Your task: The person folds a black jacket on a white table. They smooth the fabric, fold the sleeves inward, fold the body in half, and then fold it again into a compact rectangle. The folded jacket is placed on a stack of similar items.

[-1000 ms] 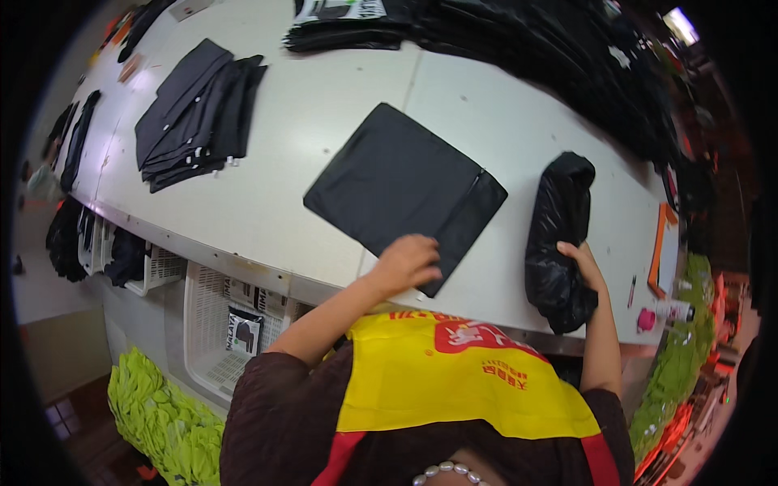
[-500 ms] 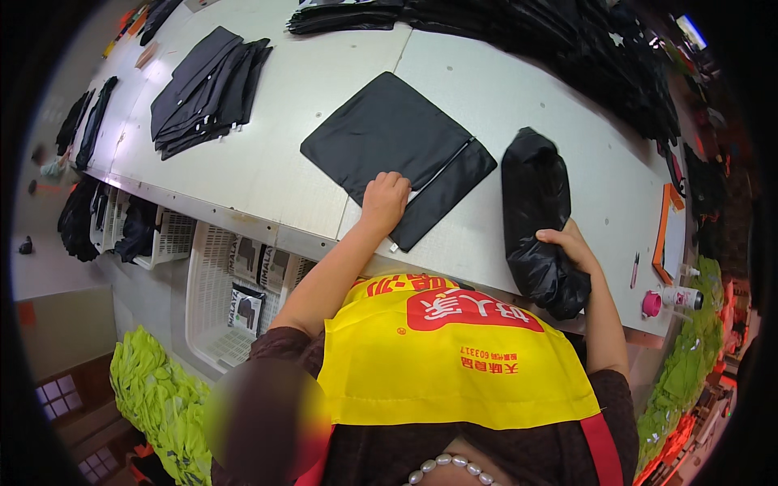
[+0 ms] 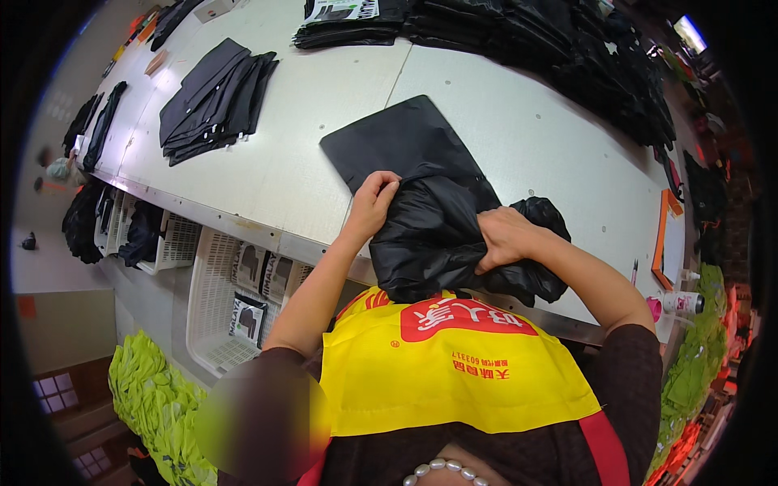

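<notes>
A flat black square pouch [image 3: 409, 134], whose diagonal zip line showed earlier, lies on the table near its front edge. A bunched, glossy black cloth bundle [image 3: 429, 239] covers the pouch's near part and reaches the table edge. My left hand [image 3: 374, 202] is closed in a pinch at the bundle's left side, where it meets the pouch; whether it grips pouch, bundle or both is hidden. On the right, my right hand [image 3: 510, 236] is closed on the bundle, its fingers partly sunk in the folds. The bundle's loose right end [image 3: 545, 223] bulges out beyond that hand.
Black folded pouches [image 3: 215, 101] are stacked at left. Larger black piles [image 3: 519, 49] line the far side. White baskets [image 3: 215, 324] with packets stand below the table's left front edge. At right are an orange-edged box [image 3: 668, 239] and a small bottle [image 3: 685, 302].
My right hand has carried the bundle leftward onto the pouch's near part. The pouch has shifted slightly, and its zip line is now covered. My left hand has stayed close to the pouch's left edge.
</notes>
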The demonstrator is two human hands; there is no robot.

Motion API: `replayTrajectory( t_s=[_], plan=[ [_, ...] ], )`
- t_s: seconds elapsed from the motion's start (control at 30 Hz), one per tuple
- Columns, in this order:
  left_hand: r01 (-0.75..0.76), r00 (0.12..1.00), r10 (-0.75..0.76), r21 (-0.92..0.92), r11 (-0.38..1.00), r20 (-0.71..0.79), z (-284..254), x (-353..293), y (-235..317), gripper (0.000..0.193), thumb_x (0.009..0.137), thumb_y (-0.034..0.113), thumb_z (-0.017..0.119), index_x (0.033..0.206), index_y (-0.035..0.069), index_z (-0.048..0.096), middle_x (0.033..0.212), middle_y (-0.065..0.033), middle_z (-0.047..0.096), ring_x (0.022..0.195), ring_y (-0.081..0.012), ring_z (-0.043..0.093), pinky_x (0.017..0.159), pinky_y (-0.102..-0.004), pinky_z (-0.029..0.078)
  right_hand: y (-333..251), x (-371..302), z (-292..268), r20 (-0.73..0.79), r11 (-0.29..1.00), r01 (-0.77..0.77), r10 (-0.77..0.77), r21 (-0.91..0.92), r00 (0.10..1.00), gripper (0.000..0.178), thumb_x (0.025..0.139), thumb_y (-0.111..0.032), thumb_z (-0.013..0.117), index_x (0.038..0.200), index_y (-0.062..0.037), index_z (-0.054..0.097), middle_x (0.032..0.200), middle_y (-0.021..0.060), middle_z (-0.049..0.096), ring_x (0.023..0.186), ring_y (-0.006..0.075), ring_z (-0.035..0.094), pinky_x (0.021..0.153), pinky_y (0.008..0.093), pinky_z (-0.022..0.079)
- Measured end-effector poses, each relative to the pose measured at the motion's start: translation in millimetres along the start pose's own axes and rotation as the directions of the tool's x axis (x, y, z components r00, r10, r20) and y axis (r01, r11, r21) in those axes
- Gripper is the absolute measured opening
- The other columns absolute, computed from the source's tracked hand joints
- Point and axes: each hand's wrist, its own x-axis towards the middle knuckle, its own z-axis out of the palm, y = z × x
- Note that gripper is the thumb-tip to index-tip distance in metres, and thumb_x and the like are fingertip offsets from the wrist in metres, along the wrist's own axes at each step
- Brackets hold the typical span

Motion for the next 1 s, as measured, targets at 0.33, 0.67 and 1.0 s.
replayTrajectory(
  t_s=[0.33,0.67,1.0],
  plan=[
    [-0.118,0.993,0.109,0.27,0.955,0.048,-17,-6,31,0.009,0.09,0.007,0.051,0.094,-0.001,0.055,0.084,-0.0036,0.054,0.075,-0.0121,0.05,0.068,-0.0232,0.041,16,5,0,-0.106,0.854,-0.485,0.509,0.19,0.854,0.072,0.051,-0.049,0.079,0.091,0.0053,0.054,0.089,0.0236,0.062,0.087,0.0366,0.061,0.078,0.0394,0.048],
    [0.459,0.885,-0.459,0.029,0.888,0.074,38,2,-4,0.054,0.082,0.016,0.06,0.129,-0.001,0.039,0.109,-0.0155,0.057,0.088,-0.0188,0.058,0.063,-0.029,0.052,54,11,15,-0.132,0.613,-0.307,0.565,0.728,0.815,0.068,0.055,-0.038,0.079,0.092,0.0148,0.059,0.087,0.0189,0.064,0.077,0.0231,0.062,0.072,0.0302,0.049],
    [-0.193,0.964,0.265,0.615,0.764,-0.026,37,30,60,0.024,0.086,0.019,0.052,0.067,0.005,0.051,0.065,-0.0121,0.056,0.061,-0.0309,0.056,0.052,-0.0399,0.044,55,-3,10,-0.257,0.685,-0.437,0.666,0.583,0.7,0.073,0.052,-0.04,0.079,0.105,0.0071,0.059,0.102,0.0235,0.063,0.096,0.0339,0.061,0.087,0.0357,0.046]
  ],
)
